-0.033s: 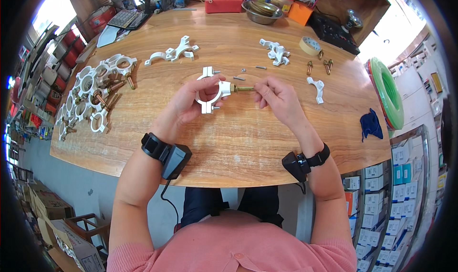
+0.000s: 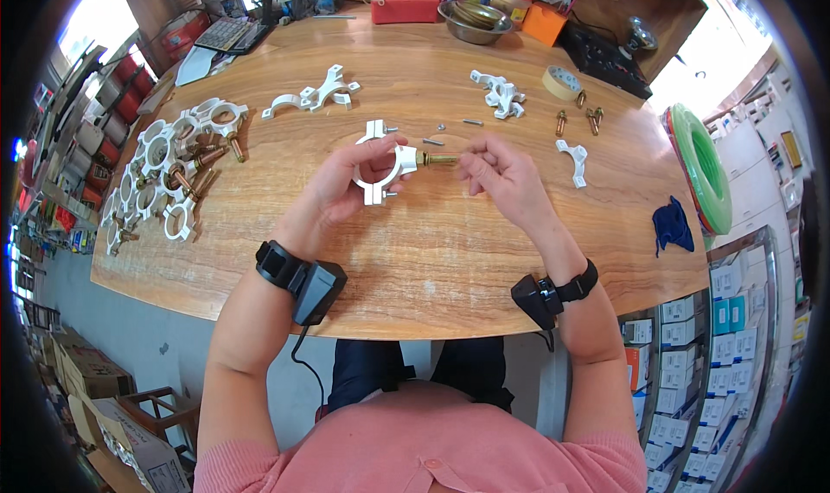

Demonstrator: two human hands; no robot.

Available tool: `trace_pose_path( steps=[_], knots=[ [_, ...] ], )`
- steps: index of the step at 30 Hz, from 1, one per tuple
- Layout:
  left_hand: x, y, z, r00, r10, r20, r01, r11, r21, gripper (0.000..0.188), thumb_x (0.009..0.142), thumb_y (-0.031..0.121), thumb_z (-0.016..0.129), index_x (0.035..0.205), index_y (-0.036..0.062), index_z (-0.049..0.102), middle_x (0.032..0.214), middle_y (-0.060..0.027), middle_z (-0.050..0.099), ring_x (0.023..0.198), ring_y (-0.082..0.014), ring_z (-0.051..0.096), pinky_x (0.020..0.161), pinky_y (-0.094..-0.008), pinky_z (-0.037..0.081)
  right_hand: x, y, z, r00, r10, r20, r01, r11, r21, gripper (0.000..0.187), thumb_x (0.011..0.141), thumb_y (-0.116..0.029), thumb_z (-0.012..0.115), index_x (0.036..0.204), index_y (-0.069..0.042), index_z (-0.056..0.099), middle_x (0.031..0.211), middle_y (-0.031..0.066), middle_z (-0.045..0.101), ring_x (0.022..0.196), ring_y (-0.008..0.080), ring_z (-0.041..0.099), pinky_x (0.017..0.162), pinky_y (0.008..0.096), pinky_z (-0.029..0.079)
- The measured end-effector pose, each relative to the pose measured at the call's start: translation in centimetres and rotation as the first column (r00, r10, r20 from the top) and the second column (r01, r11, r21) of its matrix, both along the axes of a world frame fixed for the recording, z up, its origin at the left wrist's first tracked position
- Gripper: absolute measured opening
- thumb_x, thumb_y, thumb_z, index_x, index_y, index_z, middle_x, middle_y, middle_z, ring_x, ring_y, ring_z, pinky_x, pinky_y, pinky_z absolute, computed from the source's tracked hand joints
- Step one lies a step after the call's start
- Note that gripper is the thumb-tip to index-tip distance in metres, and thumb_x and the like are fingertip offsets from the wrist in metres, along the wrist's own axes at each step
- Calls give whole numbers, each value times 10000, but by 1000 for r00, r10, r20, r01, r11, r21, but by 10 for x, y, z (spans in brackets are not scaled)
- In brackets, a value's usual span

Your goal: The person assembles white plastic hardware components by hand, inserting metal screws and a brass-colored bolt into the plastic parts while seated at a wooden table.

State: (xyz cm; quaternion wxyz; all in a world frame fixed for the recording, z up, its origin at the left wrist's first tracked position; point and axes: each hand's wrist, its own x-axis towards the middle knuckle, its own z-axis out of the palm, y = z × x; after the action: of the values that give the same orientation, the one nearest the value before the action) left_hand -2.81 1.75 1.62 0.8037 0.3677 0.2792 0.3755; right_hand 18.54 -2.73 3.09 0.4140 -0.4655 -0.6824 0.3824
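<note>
My left hand [image 2: 353, 175] is closed around a white two-part pipe clamp [image 2: 374, 194], a ring with screws through its upper and lower flanges. A brass-coloured anchor bolt [image 2: 439, 159] sticks out of the ring's right side, level with the table. At its outer end the thumb and fingers of my right hand [image 2: 496, 171] are pinched together; the fingers cover the tip. Two small screws [image 2: 432, 142] and a nut [image 2: 441, 127] lie just beyond the clamp. A loose white clamp half [image 2: 571, 163] rests to the right of my right hand.
Assembled clamps with bolts [image 2: 177, 169] are piled at the left. Loose clamp halves [image 2: 324, 91] lie farther back, with more halves [image 2: 500, 95] right of centre. Bolts [image 2: 594, 121], a tape roll [image 2: 562, 83] and a blue cloth [image 2: 672, 226] are at the right. Metal bowls [image 2: 474, 28] stand at the back.
The fingers of my right hand have shifted very slightly at the bolt's end. The clamp and everything else look the same.
</note>
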Motion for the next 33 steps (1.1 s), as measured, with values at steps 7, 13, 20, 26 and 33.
trace_pose_path(
  steps=[7, 13, 20, 26, 33],
  knots=[
    [0, 2, -1, 999, -1, 39, 2, 1000, -14, 277, 840, 191, 494, 1026, -15, 495, 846, -104, 581, 702, -164, 575, 548, -253, 490, -1, 0, -2, 1000, 3, 18, -4, 999, 33, 189, 857, -186, 500, 823, 0, 498, 629, 45, 543, 567, 95, 526, 510, 230, 423],
    [1, 2, -2, 1000, -13, 13, 14, 1000, -11, 274, 840, 198, 497, 1015, -14, 505, 846, -95, 580, 704, -152, 571, 556, -251, 488, 2, -1, 2, 993, -3, 120, -1, 999, 37, 249, 884, -192, 446, 702, -24, 464, 591, 27, 509, 539, 83, 488, 503, 214, 401],
    [5, -3, 0, 995, 57, -85, -58, 998, -2, 262, 850, 234, 491, 989, 18, 544, 802, -39, 572, 704, -115, 551, 574, -247, 460, -2, 3, -5, 996, -1, -93, -4, 999, -52, 244, 860, -220, 477, 723, -24, 529, 538, 24, 518, 463, 80, 463, 432, 216, 368],
    [6, 6, -15, 993, 95, -75, -94, 995, 28, 224, 821, 287, 558, 858, 66, 579, 713, 3, 572, 614, -76, 539, 510, -220, 448, 1, 4, -6, 963, -170, -210, 173, 985, -4, 248, 877, -241, 452, 860, -13, 548, 581, 38, 534, 459, 66, 461, 428, 190, 372],
    [-65, 1, 35, 850, 473, -230, -404, 867, 291, 283, 788, 324, 603, 821, 45, 566, 690, 5, 532, 584, -79, 509, 490, -217, 422, 4, 1, 5, 953, -173, -248, 196, 978, 70, 246, 889, -230, 431, 899, -4, 529, 596, 55, 532, 457, 63, 453, 426, 178, 357]
  ],
)
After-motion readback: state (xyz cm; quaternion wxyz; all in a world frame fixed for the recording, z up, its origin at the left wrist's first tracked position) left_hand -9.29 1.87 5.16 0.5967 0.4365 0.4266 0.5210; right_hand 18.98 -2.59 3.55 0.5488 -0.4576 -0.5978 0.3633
